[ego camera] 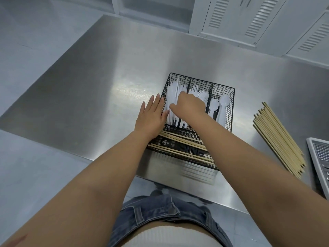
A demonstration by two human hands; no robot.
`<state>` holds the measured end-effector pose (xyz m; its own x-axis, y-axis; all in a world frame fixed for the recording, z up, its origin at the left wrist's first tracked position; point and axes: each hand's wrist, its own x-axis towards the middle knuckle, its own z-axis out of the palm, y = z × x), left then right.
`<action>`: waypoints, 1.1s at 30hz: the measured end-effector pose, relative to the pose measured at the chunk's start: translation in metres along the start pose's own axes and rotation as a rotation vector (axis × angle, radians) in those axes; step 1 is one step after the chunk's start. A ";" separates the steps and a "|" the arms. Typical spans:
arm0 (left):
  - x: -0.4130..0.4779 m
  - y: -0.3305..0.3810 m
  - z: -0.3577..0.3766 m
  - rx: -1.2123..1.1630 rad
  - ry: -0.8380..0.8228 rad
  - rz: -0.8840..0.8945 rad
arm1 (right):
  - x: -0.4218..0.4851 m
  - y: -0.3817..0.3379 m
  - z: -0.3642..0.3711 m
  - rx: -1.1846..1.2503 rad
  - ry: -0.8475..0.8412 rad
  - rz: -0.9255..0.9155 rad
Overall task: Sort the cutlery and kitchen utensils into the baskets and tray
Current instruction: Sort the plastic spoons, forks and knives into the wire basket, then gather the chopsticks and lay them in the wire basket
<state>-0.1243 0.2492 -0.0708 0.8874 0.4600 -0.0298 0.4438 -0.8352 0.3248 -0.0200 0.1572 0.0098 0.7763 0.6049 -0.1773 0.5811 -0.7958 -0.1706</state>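
both forearms reached to the black basket (229,107); left hand (151,114) lay flat and open on its side, right hand (189,106) closed on white knives (173,91), probably arranging them; loose chopsticks (279,139) on the counter (89,86) seemed next.

Illumination is bright, even and cool. A glare patch on the steel table (131,90) sits at frame centre. Shadows are soft and faint. Wide-angle distortion bends the edges; overall sharpness is slightly soft.

Chopsticks (279,139) right of basket (229,107)
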 end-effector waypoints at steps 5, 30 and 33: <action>-0.001 0.001 -0.001 0.007 -0.003 -0.005 | -0.003 0.013 0.002 -0.063 0.148 -0.149; -0.005 0.136 0.004 -0.007 0.012 0.103 | -0.076 0.180 0.006 0.041 0.182 -0.023; -0.010 0.189 0.015 -0.046 -0.004 0.191 | -0.095 0.229 0.000 0.024 0.162 0.110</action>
<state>-0.0474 0.0822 -0.0237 0.9555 0.2930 0.0332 0.2609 -0.8926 0.3676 0.0393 -0.0828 -0.0128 0.8652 0.4999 -0.0386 0.4858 -0.8550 -0.1817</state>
